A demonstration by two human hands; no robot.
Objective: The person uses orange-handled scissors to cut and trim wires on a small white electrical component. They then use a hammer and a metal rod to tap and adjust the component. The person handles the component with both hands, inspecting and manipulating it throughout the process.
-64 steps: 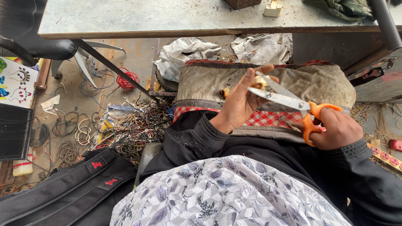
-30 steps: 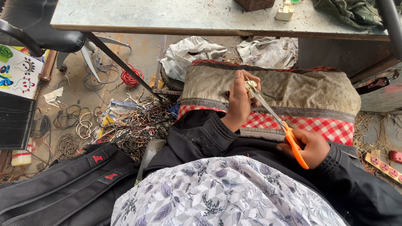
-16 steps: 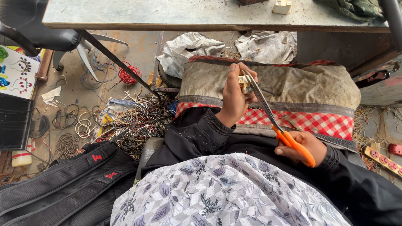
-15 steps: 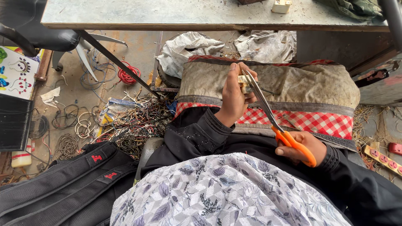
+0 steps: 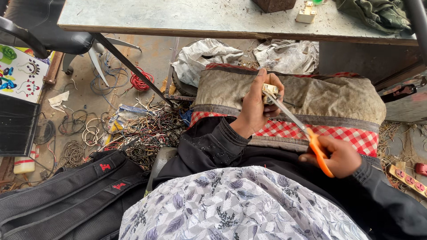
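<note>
Left hand: left hand [image 5: 254, 106] fingers curled tight around a small cream electrical part [image 5: 269, 91], held up over the grey cushion [image 5: 338, 95].
Right hand: right hand [image 5: 339, 155] wrapped closed on the orange handles of the scissors [image 5: 299, 129], lower right of the cream part.
Scissors: blades together as far as can be seen, tip touching the cream part at the left fingers, handles slanting down toward the right hand.
Cream part: pinched in the left hand, just above the cushion's red checked edge [image 5: 307, 133].
Left of cushion: tangle of scrap wires [image 5: 147, 129] on the floor, red wire coil [image 5: 141, 82] further out, black backpack [image 5: 66, 191] below the wires.
Above cushion: worn table [image 5: 200, 18] with a small cream socket block [image 5: 307, 12], crumpled grey cloth [image 5: 202, 55] under its edge.
Right of cushion: extension strip [image 5: 407, 178] on the floor.
</note>
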